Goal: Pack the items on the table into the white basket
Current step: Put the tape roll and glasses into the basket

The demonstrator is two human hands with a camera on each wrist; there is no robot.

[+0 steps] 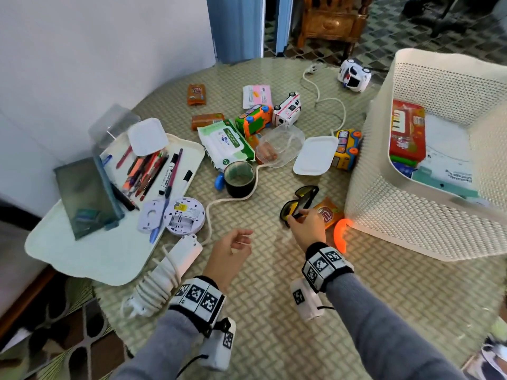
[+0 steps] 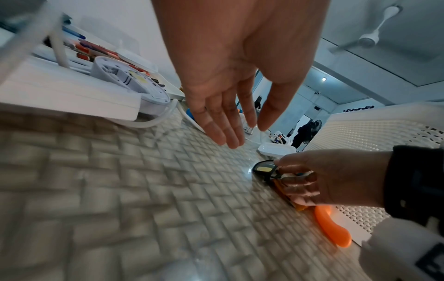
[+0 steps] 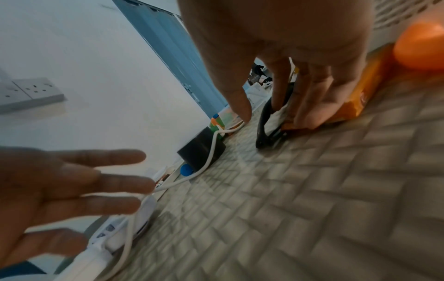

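right hand (image 1: 307, 224) pinched glasses (image 1: 299, 201) beside white basket (image 1: 384, 171) | left hand (image 1: 233, 249) fingers spread, held nothing

White basket (image 1: 411, 204) cut off at the head view's right edge; tabletop (image 3: 312, 209) blurred in both wrist views.

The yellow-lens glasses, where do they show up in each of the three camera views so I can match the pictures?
Head: glasses lower centre, at the right hand's fingertips.
Left wrist: glasses right of centre, under the right hand.
Right wrist: only the dark frame shows, upper centre, between the fingers.
Shared landmark: the orange curved toy by the white basket.
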